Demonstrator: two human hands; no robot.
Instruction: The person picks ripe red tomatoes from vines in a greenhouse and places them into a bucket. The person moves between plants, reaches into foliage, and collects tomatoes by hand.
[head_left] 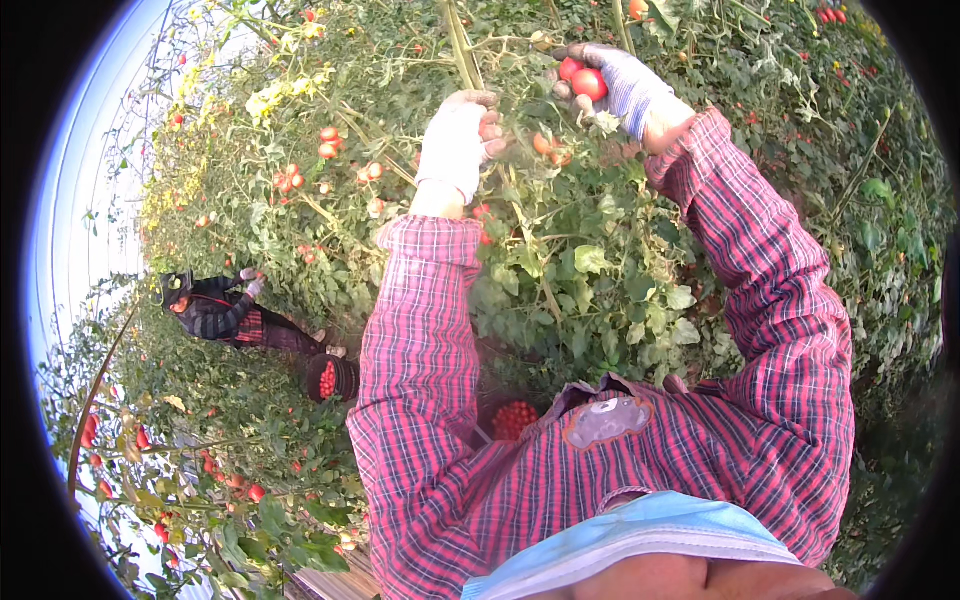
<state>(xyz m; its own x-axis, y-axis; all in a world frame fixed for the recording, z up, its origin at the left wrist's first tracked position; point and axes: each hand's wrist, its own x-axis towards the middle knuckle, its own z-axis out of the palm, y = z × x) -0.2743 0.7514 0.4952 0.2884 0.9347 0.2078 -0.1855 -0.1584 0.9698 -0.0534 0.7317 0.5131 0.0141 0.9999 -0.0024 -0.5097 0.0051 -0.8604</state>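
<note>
High in the middle, my left hand wears a pale glove with darkened fingertips. Its fingers are curled around a thick tomato stem that comes down from above. To the right of it, my right hand, in a striped glove with dark fingers, is closed around two red tomatoes. The fingers partly cover them, and I cannot tell whether they are still attached to the plant. Orange-red tomatoes hang among leaves just below my right hand.
Dense tomato vines fill the space before me. More red tomatoes hang at left. A container of red tomatoes is low beside my body. Along the row at left, a co-worker reaches into the plants near a dark bucket of tomatoes.
</note>
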